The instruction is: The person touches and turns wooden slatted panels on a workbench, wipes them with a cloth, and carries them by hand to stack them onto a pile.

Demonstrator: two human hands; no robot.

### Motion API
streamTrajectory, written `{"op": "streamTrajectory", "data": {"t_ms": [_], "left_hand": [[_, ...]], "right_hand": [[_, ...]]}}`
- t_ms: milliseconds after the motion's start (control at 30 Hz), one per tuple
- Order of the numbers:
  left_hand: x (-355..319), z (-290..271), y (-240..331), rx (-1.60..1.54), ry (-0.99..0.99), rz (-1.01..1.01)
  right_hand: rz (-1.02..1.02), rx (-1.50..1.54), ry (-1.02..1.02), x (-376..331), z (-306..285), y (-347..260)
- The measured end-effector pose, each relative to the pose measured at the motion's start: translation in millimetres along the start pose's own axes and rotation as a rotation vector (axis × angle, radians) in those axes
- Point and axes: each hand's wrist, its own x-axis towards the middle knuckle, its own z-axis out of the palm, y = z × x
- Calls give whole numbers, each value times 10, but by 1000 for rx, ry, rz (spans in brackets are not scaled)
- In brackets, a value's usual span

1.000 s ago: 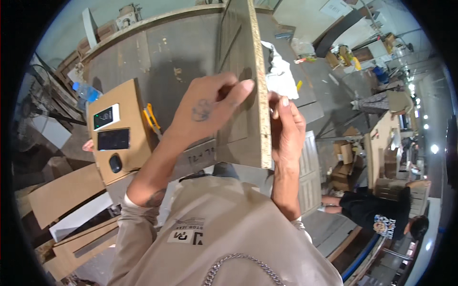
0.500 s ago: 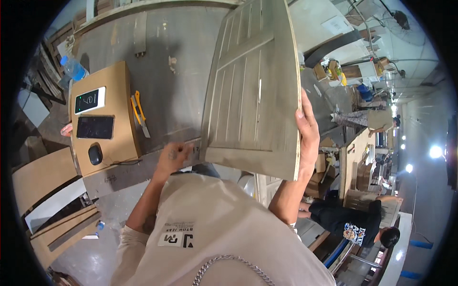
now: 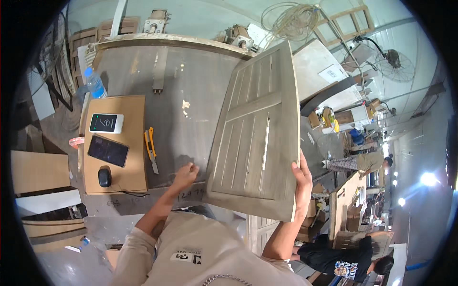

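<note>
A greyish-brown wooden cabinet door point(image 3: 257, 143) with grooved, recessed panels stands tilted on the work table point(image 3: 167, 119), its lower left edge near the tabletop. My right hand point(image 3: 301, 178) grips the door's right edge, thumb at the edge and the other fingers partly hidden behind it. To the left of the door, just above the table's near part, my left hand point(image 3: 186, 175) is closed with its fingers curled together. Whether it holds something small cannot be made out. A yellow utility knife point(image 3: 151, 148) with its blade out lies left of that hand.
On the left, a cardboard box point(image 3: 131, 107) carries a white device with a screen point(image 3: 106, 123), a dark phone point(image 3: 109, 150) and a black mouse-shaped object point(image 3: 104, 176). Behind it is a water bottle point(image 3: 95, 85). A person in black point(image 3: 336, 257) is at the right.
The view has tilted up, showing more of the table's far side. My left hand has shifted off the near edge over the tabletop. My right hand still grips the door.
</note>
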Motion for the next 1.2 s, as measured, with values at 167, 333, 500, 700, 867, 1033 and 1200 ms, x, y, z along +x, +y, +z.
{"op": "streamTrajectory", "data": {"t_ms": [167, 333, 500, 700, 867, 1033, 1200], "left_hand": [[189, 348, 431, -1, 3, -41], [288, 383, 446, -53, -102, -186], [445, 493, 543, -69, -93, -287], [676, 619, 153, -301, 0, -491], [856, 670, -303, -868, -201, -629], [902, 525, 101, -815, -447, -566], [947, 555, 505, -817, -513, -605]], "right_hand": [[-33, -21, 3, 23, 4, -53], [-48, -66, -41, 86, -41, 11], [57, -160, 39, -27, -108, 3], [148, -291, 38, -30, 48, -23], [126, -440, 59, -25, 393, -154], [55, -534, 8, -60, 317, -246], [122, -745, 114, -211, 212, -189]]}}
